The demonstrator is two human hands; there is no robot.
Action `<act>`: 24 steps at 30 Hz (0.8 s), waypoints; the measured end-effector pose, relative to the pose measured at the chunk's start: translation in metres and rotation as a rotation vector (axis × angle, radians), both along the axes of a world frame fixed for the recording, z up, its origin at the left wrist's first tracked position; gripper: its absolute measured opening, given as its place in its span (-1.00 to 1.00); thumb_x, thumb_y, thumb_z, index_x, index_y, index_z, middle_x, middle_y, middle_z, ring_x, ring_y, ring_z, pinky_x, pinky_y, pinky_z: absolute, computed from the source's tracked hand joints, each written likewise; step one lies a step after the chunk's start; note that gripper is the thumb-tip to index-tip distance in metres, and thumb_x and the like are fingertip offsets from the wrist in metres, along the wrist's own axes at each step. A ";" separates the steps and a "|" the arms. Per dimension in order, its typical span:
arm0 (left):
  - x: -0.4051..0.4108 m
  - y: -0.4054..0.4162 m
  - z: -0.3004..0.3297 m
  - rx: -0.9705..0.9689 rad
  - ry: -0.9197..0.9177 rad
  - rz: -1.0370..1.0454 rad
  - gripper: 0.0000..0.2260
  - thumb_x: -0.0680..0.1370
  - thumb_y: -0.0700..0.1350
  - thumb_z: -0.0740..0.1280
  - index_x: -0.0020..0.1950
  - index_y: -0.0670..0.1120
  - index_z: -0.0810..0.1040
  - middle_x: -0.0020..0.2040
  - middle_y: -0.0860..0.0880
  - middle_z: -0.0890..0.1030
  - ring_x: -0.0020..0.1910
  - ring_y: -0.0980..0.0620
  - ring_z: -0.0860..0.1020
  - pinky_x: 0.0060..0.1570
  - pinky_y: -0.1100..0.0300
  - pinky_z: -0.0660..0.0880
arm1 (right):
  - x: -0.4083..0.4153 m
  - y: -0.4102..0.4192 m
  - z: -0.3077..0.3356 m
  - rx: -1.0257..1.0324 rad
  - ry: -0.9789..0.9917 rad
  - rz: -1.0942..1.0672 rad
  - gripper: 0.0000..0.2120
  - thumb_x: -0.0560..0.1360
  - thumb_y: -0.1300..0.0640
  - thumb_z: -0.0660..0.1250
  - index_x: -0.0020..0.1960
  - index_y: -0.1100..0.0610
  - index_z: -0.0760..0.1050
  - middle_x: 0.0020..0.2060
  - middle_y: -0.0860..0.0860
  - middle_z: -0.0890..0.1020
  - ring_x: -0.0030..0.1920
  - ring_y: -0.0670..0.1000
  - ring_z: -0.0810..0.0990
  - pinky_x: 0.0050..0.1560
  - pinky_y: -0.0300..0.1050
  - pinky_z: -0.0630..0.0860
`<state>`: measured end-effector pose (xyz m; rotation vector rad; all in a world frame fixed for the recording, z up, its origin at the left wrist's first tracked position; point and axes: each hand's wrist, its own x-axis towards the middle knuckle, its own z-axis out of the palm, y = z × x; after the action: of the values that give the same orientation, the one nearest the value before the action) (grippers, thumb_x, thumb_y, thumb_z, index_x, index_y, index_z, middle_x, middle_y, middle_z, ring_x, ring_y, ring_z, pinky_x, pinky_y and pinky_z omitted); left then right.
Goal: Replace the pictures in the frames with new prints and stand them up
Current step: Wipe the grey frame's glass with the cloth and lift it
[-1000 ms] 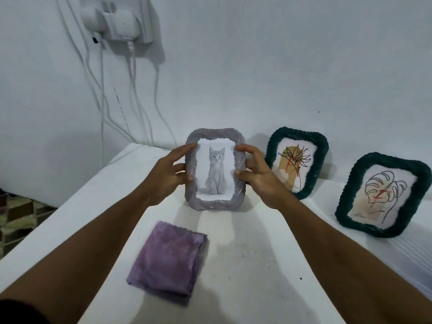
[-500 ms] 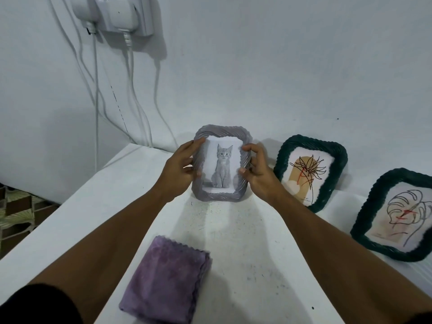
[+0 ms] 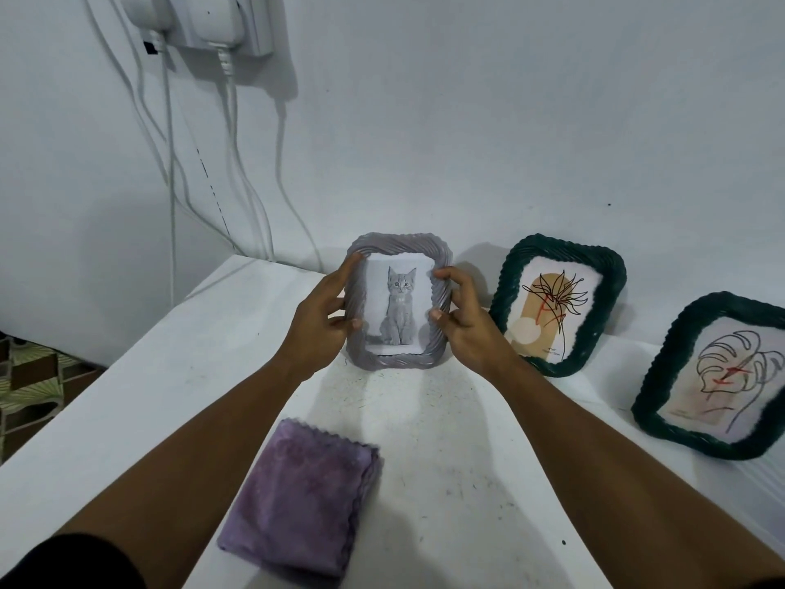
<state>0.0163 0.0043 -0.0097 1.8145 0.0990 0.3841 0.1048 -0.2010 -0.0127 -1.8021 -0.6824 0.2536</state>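
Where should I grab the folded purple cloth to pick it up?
Come from above and pinch the purple cloth along its thick right edge, where the layers stack. It lies flat on the white table, so fingers probably cannot slip under its middle. Both hands are busy with the grey frame.

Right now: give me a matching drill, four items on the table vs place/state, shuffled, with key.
Things:
1. grey frame
2. folded purple cloth
3. green frame with flower print
4. green frame with leaf print

Place or state:
A. far right, propped up
B. held by left hand and right hand
C. lying flat, nearest the camera
D. just right of the held frame

Pairs: 1-B, 2-C, 3-D, 4-A
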 end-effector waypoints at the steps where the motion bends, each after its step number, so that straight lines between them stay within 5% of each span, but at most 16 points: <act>1: -0.001 0.000 0.000 0.002 0.001 0.001 -0.16 0.43 -0.56 0.25 0.44 0.28 0.27 0.28 0.35 0.38 0.17 0.00 0.52 0.11 0.10 0.56 | -0.001 0.000 0.000 -0.007 -0.002 0.001 -0.54 0.60 0.24 0.19 0.27 -0.29 0.21 0.28 0.05 0.45 0.09 0.16 0.60 0.12 0.24 0.53; 15: -0.006 0.003 -0.005 0.058 0.007 0.004 -0.22 0.46 -0.50 0.30 0.47 0.20 0.24 0.33 0.21 0.37 0.20 0.02 0.50 -0.04 0.36 0.52 | -0.014 -0.008 0.007 -0.136 -0.091 -0.009 -0.56 0.62 0.17 0.16 0.35 -0.26 0.17 0.22 -0.02 0.41 0.05 0.03 0.60 0.07 0.07 0.57; 20: -0.007 -0.008 -0.003 0.597 -0.172 0.330 -0.42 0.44 -0.37 0.36 0.39 0.05 0.40 0.25 -0.07 0.41 0.26 -0.06 0.31 0.27 0.09 0.29 | -0.020 -0.026 0.010 -0.059 -0.144 -0.131 -0.53 0.59 0.16 0.22 0.37 -0.22 0.16 0.32 -0.06 0.35 0.00 -0.12 0.56 -0.10 -0.21 0.54; 24: -0.001 -0.051 0.012 0.583 -0.406 0.173 -0.72 0.46 -0.44 0.34 0.08 -0.16 0.60 0.00 -0.09 0.51 0.00 0.24 0.43 0.05 0.47 0.33 | -0.028 -0.062 0.005 0.098 -0.180 -0.407 -0.64 0.56 0.23 0.24 0.25 -0.12 0.33 0.00 0.00 0.54 -0.13 0.01 0.58 -0.17 -0.06 0.61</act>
<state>0.0149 -0.0463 0.0022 2.2614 -0.1573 0.9745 0.0763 -0.2634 -0.0078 -1.8375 -0.4284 -0.2133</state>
